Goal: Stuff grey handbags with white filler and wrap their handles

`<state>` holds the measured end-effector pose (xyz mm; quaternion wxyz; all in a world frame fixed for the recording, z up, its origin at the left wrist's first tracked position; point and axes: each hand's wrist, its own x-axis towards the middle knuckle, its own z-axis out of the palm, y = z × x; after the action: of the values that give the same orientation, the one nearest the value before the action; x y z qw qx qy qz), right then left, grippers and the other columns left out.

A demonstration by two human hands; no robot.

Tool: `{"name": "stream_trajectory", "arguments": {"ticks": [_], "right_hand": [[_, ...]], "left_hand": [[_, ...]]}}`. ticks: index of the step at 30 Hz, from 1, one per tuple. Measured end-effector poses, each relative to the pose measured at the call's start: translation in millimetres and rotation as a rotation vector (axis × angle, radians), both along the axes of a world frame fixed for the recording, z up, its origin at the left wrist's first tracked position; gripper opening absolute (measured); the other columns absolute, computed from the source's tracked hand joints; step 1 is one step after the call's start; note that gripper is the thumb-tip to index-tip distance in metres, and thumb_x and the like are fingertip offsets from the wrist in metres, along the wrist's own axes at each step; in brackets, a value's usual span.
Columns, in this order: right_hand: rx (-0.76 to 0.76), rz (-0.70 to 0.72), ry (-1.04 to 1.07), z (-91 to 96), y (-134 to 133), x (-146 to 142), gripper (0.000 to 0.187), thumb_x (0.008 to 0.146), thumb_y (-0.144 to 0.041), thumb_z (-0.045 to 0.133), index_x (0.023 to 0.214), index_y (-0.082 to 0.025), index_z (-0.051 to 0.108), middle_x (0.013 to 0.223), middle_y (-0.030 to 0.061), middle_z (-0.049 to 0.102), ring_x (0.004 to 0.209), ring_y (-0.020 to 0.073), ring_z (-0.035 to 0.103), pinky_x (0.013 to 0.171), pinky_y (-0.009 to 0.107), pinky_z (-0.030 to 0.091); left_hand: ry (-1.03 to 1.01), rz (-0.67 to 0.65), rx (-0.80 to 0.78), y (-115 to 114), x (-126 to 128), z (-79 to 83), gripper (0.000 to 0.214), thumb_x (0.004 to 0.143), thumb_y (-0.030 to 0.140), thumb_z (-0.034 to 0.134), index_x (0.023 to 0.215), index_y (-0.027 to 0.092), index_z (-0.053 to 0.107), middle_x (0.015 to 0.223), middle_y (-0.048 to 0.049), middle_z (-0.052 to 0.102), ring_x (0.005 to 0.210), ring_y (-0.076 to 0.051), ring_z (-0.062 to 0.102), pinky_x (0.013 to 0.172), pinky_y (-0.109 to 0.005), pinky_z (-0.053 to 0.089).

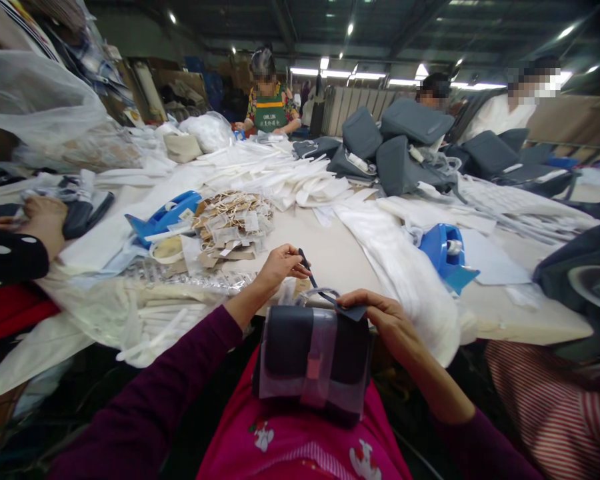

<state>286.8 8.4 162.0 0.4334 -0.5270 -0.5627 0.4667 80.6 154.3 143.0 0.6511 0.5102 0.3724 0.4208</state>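
Note:
A small dark bag [293, 347] with a clear plastic band around it rests on my lap, against the table edge. My left hand [281, 265] is closed in a pinch on the upper end of a thin dark strap [314, 283] that runs from the bag. My right hand [383, 315] is closed on the strap's lower end at the bag's top right corner.
The table [335, 250] holds a pile of paper tags [233, 223], two blue tape dispensers [166, 217] [447, 253], white wrapping sheets [405, 273] and stacked grey bags [400, 147]. Another person's hand [43, 223] works at the left; other people stand at the far side.

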Motion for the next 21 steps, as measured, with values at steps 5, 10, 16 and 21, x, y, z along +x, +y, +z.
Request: {"name": "stream_trajectory", "arguments": {"ticks": [5, 10, 16, 21], "right_hand": [[-0.031, -0.064, 0.066, -1.8, 1.0, -1.9, 0.025, 0.084, -0.038, 0.052, 0.098, -0.022, 0.066, 0.095, 0.0048, 0.071, 0.091, 0.0210, 0.062, 0.081, 0.033, 0.044], [-0.123, -0.070, 0.225, -3.2, 2.6, -9.2, 0.034, 0.068, -0.034, 0.074, 0.096, -0.022, 0.061, 0.091, 0.0026, 0.070, 0.077, 0.0165, 0.062, 0.067, 0.027, 0.045], [-0.245, -0.077, 0.196, 8.3, -1.0, -15.3, 0.039, 0.066, -0.032, 0.074, 0.101, -0.021, 0.062, 0.060, -0.0050, 0.057, 0.052, 0.0101, 0.049, 0.050, 0.023, 0.032], [-0.255, -0.045, 0.185, 13.5, -0.9, -17.6, 0.035, 0.064, -0.032, 0.075, 0.095, -0.019, 0.066, 0.062, -0.0029, 0.059, 0.055, 0.0115, 0.051, 0.053, 0.024, 0.035]], "left_hand": [[-0.011, -0.025, 0.001, -0.7, -2.3, -0.7, 0.011, 0.077, 0.014, 0.059, 0.079, 0.015, 0.048, 0.068, -0.0034, 0.069, 0.057, -0.017, 0.070, 0.055, -0.027, 0.057], [-0.024, -0.065, 0.002, -0.4, -2.8, -0.4, 0.020, 0.070, 0.011, 0.067, 0.082, 0.013, 0.052, 0.067, -0.0029, 0.069, 0.057, -0.016, 0.069, 0.059, -0.029, 0.058], [0.028, -0.065, 0.017, -1.2, -3.3, 1.9, 0.018, 0.067, 0.009, 0.068, 0.075, 0.013, 0.052, 0.058, 0.0002, 0.063, 0.053, -0.016, 0.067, 0.055, -0.028, 0.057], [0.042, -0.030, 0.047, -3.5, -3.8, 5.0, 0.018, 0.064, 0.013, 0.068, 0.071, 0.014, 0.052, 0.059, 0.0028, 0.058, 0.048, -0.011, 0.060, 0.045, -0.024, 0.053]]}}
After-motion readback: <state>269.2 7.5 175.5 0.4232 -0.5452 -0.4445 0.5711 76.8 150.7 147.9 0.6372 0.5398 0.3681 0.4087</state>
